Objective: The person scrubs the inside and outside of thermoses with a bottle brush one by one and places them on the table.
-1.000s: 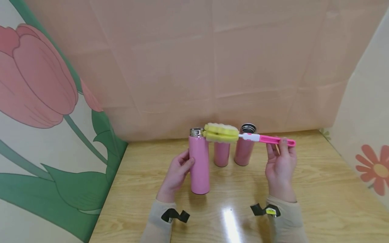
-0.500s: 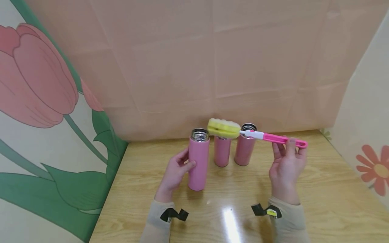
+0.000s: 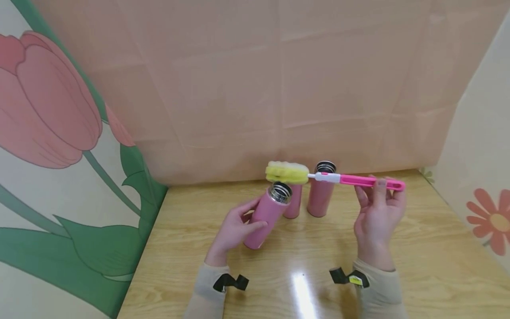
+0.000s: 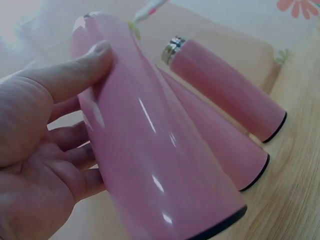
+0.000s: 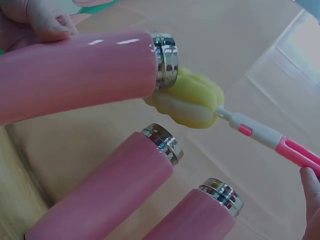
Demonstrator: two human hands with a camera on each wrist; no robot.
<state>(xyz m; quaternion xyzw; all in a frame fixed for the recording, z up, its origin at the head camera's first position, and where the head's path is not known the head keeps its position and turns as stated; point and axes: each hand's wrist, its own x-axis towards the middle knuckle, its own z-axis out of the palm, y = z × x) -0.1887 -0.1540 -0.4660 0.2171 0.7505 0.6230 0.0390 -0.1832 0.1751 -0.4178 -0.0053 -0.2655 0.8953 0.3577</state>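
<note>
My left hand (image 3: 237,230) grips a pink thermos bottle (image 3: 266,217) around its body and holds it tilted, its uncapped steel mouth leaning to the right. In the left wrist view the thumb lies across the front of this bottle (image 4: 150,140). Between the fingers and thumb of my right hand (image 3: 377,212) is the pink end of a bottle brush (image 3: 350,179), held level. Its yellow and white sponge head (image 3: 287,173) is outside the bottle, just above the mouth in the head view. From the right wrist, the sponge (image 5: 192,102) shows partly hidden behind the steel neck.
Two more pink bottles stand upright behind: one (image 3: 293,204) partly covered by the held bottle and sponge, the other (image 3: 320,195) uncapped to its right. They rest on a wooden table (image 3: 191,212). A peach cloth (image 3: 223,110) hangs along the back.
The held bottle has gone from upright to tilted, its mouth swinging right and down. The brush first moved right and up, then its sponge came back left and lower, over the mouth.
</note>
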